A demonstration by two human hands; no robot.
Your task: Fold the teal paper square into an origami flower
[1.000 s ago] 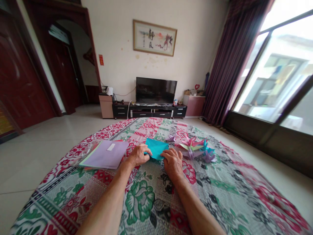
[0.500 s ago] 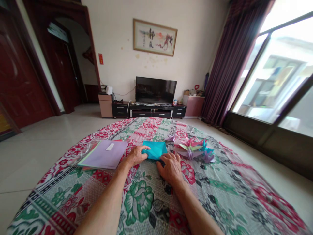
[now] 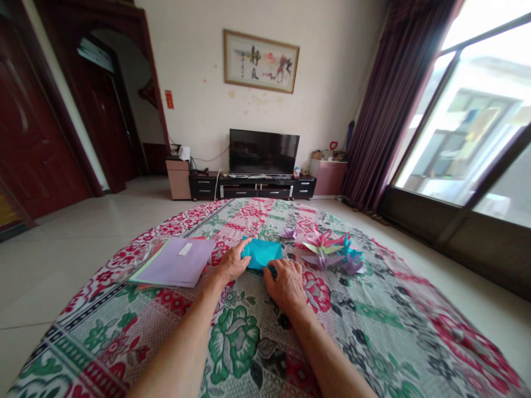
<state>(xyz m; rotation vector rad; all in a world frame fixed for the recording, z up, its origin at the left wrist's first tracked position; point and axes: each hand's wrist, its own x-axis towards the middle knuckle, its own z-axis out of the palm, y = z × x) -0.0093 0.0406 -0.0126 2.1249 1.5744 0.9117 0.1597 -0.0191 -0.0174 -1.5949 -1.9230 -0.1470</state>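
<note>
A folded sheet of blue paper lies on the patterned tablecloth in front of me. My left hand is at its left edge, the thumb and forefinger closed about that side. At the lower right corner of the paper is my right hand, fingers bent and pressed together on the edge. What the right fingertips pinch is partly hidden under the hand. Left of my hands sits a stack of coloured paper with a purple sheet on top and a small white label on it.
Several folded paper cranes in pink, green, purple and blue cluster on the right. A single purple crane lies behind the blue paper. The round table's cloth reaches its edge; a television stands beyond.
My left fingers have shifted up along the paper's left edge, the forefinger now at its upper corner. The right hand has moved slightly left along the near edge.
</note>
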